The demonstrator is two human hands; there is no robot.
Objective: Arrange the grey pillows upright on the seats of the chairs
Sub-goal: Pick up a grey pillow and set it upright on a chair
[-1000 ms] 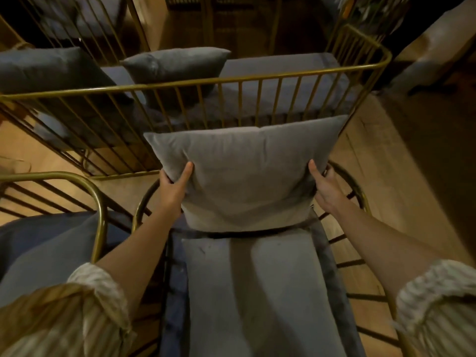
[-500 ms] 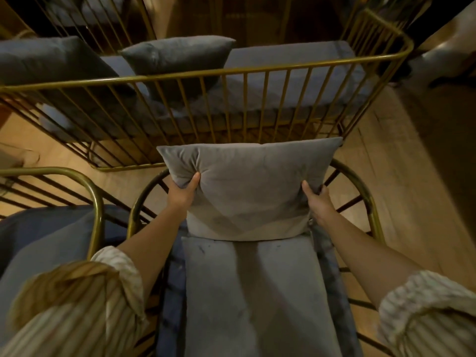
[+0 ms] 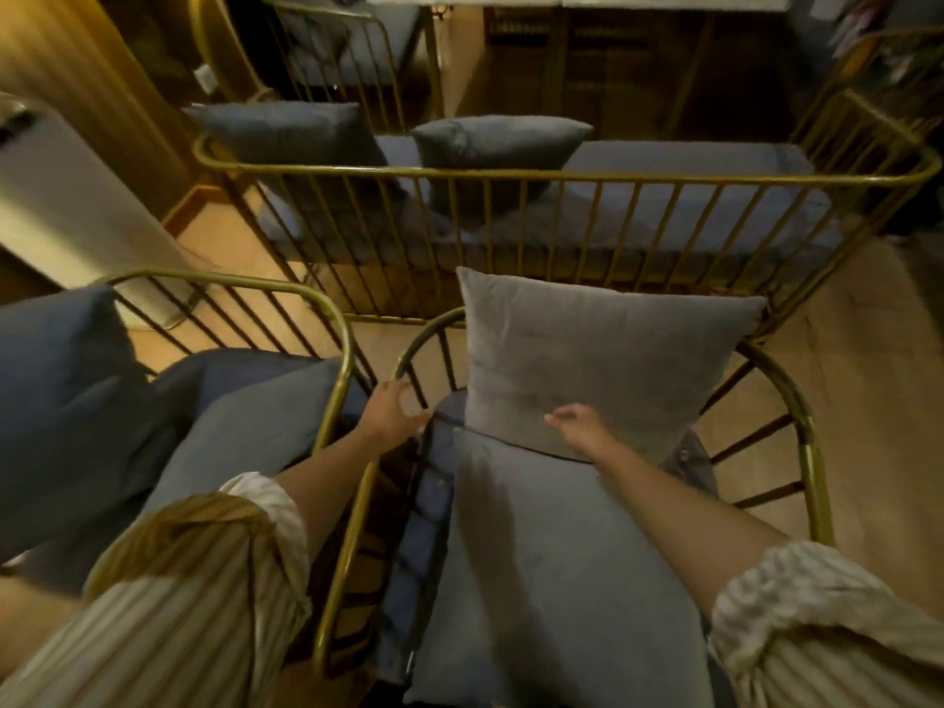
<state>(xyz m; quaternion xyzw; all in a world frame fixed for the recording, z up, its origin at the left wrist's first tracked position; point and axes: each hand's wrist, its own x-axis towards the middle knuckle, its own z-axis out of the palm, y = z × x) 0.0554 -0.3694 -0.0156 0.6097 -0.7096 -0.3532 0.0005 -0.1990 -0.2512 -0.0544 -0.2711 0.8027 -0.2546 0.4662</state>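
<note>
A grey pillow (image 3: 603,360) stands upright on the seat cushion (image 3: 562,580) of the round gold-railed chair (image 3: 807,442) in front of me, leaning on its back rail. My left hand (image 3: 393,411) is off the pillow, loosely curled beside the chair's left rail. My right hand (image 3: 577,426) hovers in front of the pillow's lower edge with fingers apart, holding nothing.
A second gold chair (image 3: 327,309) on the left holds a dark grey pillow (image 3: 56,390). Behind is a gold-railed bench (image 3: 562,173) with two pillows (image 3: 291,130) (image 3: 495,145). A white appliance (image 3: 61,206) stands at far left. Wooden floor (image 3: 868,401) lies to the right.
Both hands have let go of the pillow, which now rests against the chair back. My left hand moved out to the rail and my right hand drew inward. My view swung left.
</note>
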